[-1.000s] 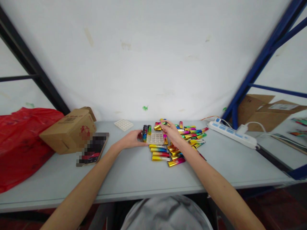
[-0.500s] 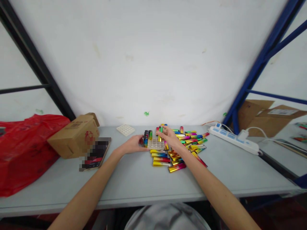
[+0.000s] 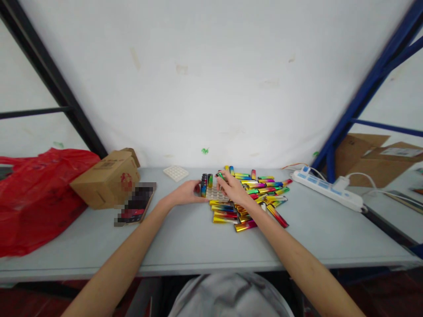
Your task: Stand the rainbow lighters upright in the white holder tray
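Observation:
A pale tray (image 3: pixel 215 193) with rows of round hollows lies on the table between my hands. Several shiny rainbow-coloured lighters (image 3: pixel 204 186) with black tops stand upright along its left side. My left hand (image 3: pixel 185 193) is curved round the tray's left edge, thumb along the near side and fingers behind the standing lighters. Over the tray's right part, my right hand (image 3: pixel 232 187) pinches a lighter (image 3: pixel 220 175) with a green and dark end; the fingers hide most of it. Many loose lighters (image 3: pixel 264 190) lie heaped under and beyond my right hand.
A second pale tray (image 3: pixel 176 173) lies at the back left. Further left are a blurred dark flat thing (image 3: pixel 139 204), a cardboard box (image 3: pixel 109 178) and a red plastic bag (image 3: pixel 42 202). A white power strip (image 3: pixel 327 189) with cables sits at the right.
The lighter in my right hand, held upright before, now tilts above the tray. My left hand stays at the tray's left edge. The whole view has shifted slightly.

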Available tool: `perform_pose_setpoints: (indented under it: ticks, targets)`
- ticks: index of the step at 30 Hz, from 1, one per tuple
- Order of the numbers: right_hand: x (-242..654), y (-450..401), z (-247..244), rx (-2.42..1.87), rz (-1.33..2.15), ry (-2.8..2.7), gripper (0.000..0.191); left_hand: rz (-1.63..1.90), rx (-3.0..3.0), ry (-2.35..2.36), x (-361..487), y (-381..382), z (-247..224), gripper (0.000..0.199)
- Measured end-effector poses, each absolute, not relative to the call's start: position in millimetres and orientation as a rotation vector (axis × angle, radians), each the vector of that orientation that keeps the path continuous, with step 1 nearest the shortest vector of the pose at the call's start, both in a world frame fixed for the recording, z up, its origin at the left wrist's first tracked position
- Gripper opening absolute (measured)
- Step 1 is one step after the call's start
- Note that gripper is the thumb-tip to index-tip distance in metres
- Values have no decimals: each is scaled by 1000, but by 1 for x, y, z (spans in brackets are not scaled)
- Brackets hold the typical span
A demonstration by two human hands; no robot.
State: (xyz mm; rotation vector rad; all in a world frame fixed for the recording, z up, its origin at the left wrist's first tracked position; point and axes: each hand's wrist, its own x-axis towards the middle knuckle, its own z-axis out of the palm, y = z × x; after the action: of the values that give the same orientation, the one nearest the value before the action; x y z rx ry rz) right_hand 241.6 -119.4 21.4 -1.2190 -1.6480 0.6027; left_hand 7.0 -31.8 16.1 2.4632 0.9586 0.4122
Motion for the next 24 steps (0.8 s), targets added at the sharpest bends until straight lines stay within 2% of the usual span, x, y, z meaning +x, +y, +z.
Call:
perform_pose_setpoints:
  ticks: [4,10,13,24]
  targets:
    - [238,-121,24,-1281,440,-1683,22,425,2462,949,7,-32,16,71]
    - [235,-123,25,-1419,282,-1683,49,423,2468,943,8,-32,18,70]
    - [232,-125,26,-1449,253,-1657,54,408,2463,939,9,-32,20,71]
    - [231,-122,24,-1485,171,-1599,42,418,2455,960,10,-32,20,72]
